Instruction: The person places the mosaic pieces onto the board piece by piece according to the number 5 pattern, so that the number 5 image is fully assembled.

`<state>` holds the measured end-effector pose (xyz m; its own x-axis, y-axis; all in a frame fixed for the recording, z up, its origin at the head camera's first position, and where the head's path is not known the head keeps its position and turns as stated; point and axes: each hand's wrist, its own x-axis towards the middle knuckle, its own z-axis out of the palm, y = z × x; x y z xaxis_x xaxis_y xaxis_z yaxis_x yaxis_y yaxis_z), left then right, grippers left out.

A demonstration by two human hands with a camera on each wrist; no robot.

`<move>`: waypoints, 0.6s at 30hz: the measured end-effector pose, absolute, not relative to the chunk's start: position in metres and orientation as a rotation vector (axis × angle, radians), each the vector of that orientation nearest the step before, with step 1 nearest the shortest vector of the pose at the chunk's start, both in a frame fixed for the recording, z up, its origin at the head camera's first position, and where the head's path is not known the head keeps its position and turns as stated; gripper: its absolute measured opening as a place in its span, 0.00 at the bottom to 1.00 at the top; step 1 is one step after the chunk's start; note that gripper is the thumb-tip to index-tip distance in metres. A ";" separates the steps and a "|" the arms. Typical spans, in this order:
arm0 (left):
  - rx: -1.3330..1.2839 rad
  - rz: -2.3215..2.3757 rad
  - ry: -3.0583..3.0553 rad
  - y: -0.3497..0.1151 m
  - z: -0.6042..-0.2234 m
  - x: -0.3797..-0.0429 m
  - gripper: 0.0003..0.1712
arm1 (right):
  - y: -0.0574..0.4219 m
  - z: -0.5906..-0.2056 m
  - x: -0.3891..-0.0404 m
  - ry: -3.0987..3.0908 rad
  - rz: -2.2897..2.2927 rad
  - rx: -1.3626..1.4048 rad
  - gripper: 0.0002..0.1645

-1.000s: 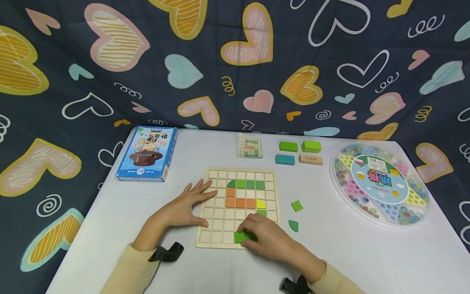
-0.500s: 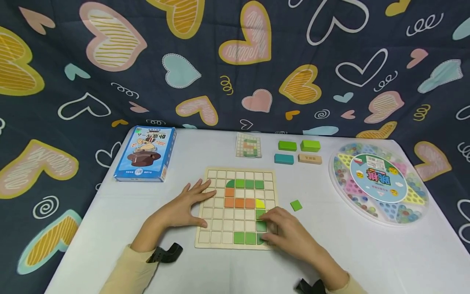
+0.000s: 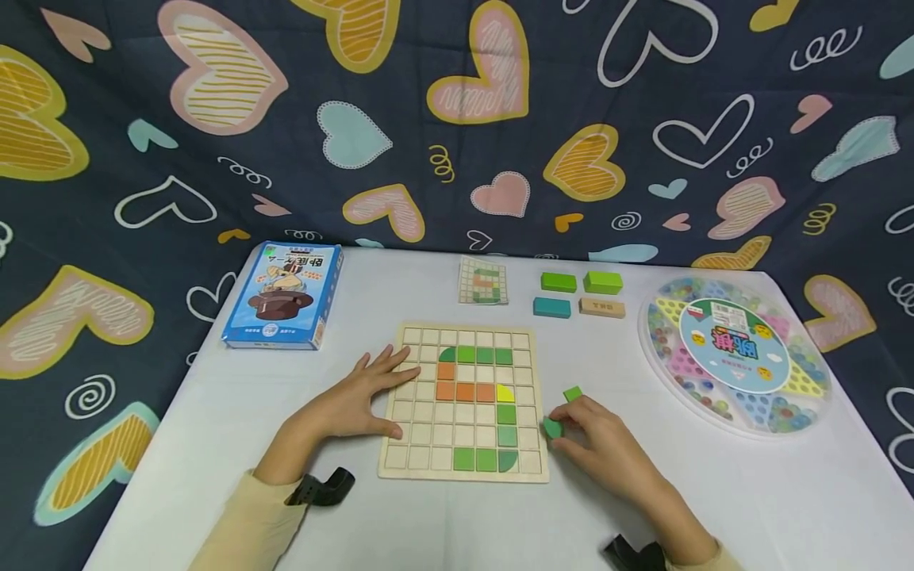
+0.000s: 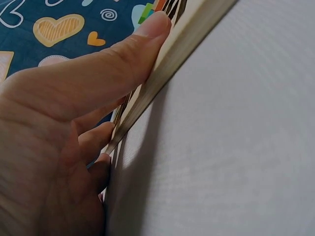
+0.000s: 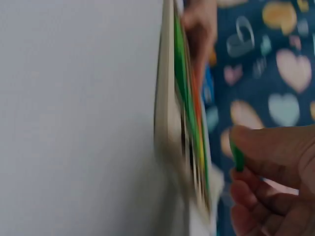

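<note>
A wooden grid board [image 3: 414, 458] lies on the white table, several green, orange and yellow tiles set in its cells. My left hand [image 3: 357, 403] rests with spread fingers on the board's left edge; the left wrist view shows the thumb [image 4: 118, 66] over the rim. Just off the board's right side, my right hand [image 3: 607, 444] pinches a green quarter-round tile [image 3: 552, 427] between thumb and fingers. In the right wrist view that tile [image 5: 237, 152] appears edge-on. A loose green square tile [image 3: 573, 393] lies right behind the right hand's fingers. Another quarter-round tile [image 3: 508, 461] sits in the front row.
Behind the board lies a pattern card [image 3: 482, 281]. Green blocks [image 3: 603, 282], a teal block [image 3: 552, 307] and a wooden block [image 3: 602, 308] stand to its right. A blue box [image 3: 283, 297] is at the back left, a round marble game case [image 3: 735, 357] at the right.
My right hand has moved rightward from the board's front cells, off the board, and now holds the quarter-round tile that lay on the table. My left hand has stayed in place.
</note>
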<state>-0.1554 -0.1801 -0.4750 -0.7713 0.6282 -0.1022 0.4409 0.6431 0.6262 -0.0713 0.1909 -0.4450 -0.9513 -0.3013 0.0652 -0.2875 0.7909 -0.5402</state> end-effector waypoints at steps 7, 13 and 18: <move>0.859 0.858 2.551 -0.179 -0.478 -0.158 0.54 | 0.118 -0.442 -0.075 2.757 -0.943 -0.870 0.15; 0.882 0.854 2.549 -0.181 -0.481 -0.159 0.54 | 0.079 -0.448 -0.080 2.672 -0.796 -0.930 0.14; 0.881 0.859 2.554 -0.183 -0.479 -0.158 0.55 | 0.072 -0.453 -0.080 2.712 -0.707 -0.951 0.13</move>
<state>-0.1578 -0.1834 -0.4792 -0.7649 0.6381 -0.0879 0.4553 0.6321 0.6270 -0.0800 0.0716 -0.4528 -0.7787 -0.6272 -0.0140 -0.5405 0.6821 -0.4925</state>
